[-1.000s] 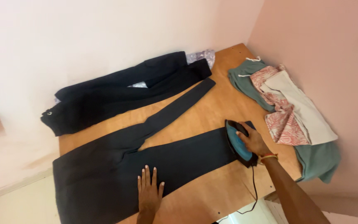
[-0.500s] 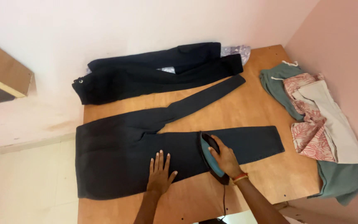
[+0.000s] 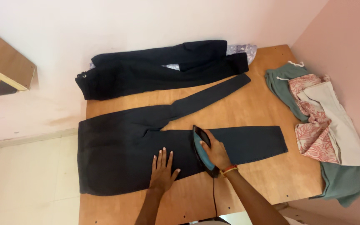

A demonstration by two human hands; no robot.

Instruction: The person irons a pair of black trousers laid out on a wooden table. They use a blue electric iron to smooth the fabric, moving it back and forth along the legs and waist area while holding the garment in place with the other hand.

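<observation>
Black trousers (image 3: 121,141) lie spread flat on a wooden table (image 3: 267,108), legs pointing right. My right hand (image 3: 215,152) grips a blue and black electric iron (image 3: 201,152) that rests on the near trouser leg, about at the thigh. Its black cord (image 3: 213,196) trails off the near table edge. My left hand (image 3: 163,171) lies flat, fingers apart, pressing the cloth just left of the iron.
A second dark garment (image 3: 159,68) lies folded along the back wall over a patterned cloth (image 3: 246,50). A heap of green, white and pink-patterned clothes (image 3: 321,125) sits at the table's right edge by the pink wall. A wooden shelf (image 3: 5,68) juts out at left.
My right hand has slid the iron leftward along the near leg, from its hem toward the thigh. My left hand stays flat on the trousers. The view has shifted left.
</observation>
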